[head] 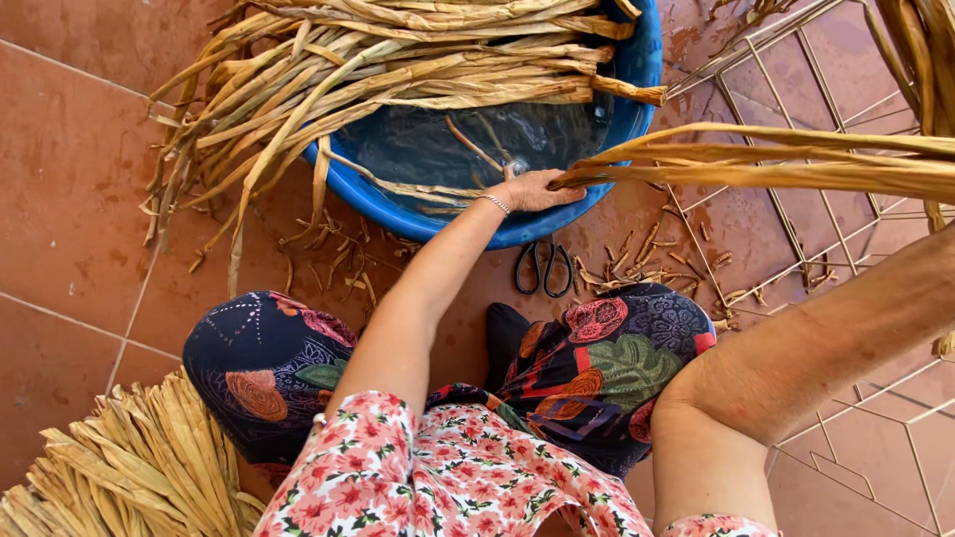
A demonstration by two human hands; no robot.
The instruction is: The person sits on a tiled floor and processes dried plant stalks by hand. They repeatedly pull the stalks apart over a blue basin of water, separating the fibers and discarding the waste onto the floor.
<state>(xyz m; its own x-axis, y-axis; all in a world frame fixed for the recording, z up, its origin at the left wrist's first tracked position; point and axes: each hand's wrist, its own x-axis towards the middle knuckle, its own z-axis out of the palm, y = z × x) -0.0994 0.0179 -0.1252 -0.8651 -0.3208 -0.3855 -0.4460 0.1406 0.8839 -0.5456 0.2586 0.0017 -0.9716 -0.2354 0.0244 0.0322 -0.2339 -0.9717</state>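
My left hand (pixel 532 189), with a thin bracelet at the wrist, reaches forward over the near rim of a blue basin (pixel 637 80) that holds water. It grips the ends of a bundle of long dried leaf strips (pixel 786 164), which stretch away to the right edge. My right forearm (pixel 826 348) rises toward the right, and its hand lies outside the frame. Many more dried strips (pixel 398 55) lie across the basin's far side and spill onto the floor at the left.
Black scissors (pixel 543 268) lie on the red tile floor between basin and knees, among short leaf scraps. A gold wire frame (pixel 796 224) rests on the floor at right. A stack of dried leaves (pixel 129 467) sits at bottom left.
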